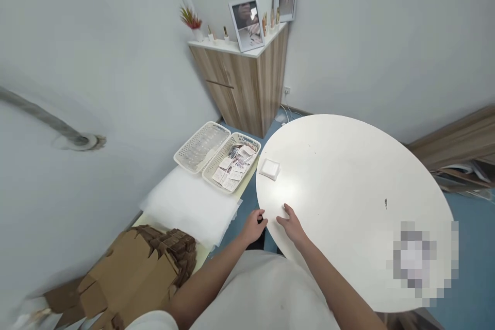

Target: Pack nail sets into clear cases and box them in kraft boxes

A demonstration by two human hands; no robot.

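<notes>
Far to your left lie flattened brown cardboard pieces (127,273), partly overlapping a spread of thin white sheets (189,201). Just beyond the sheets, two perforated baskets (222,188) stand side by side, the right one holding printed packets (234,171). Your left hand (254,227) is at the near left edge of the round white table (340,175), thumb and fingers half curled with a small gap between them — nothing shows in its hold, and you cannot tell from here whether it touches the rim. The small white stack (269,169) lies flat near the table's left edge, beyond both hands and apart from them. Your right hand (293,225) is over the near edge, thumb and fingers loosely spread, holding nothing visible. Farther right are a small dark mark (385,203) and a blurred-out item (413,260).

Handling this layout well probably means keeping both hands low and relaxed, fingertips level — and keeping your forearms off the sheets, which look light enough to slide.
</notes>
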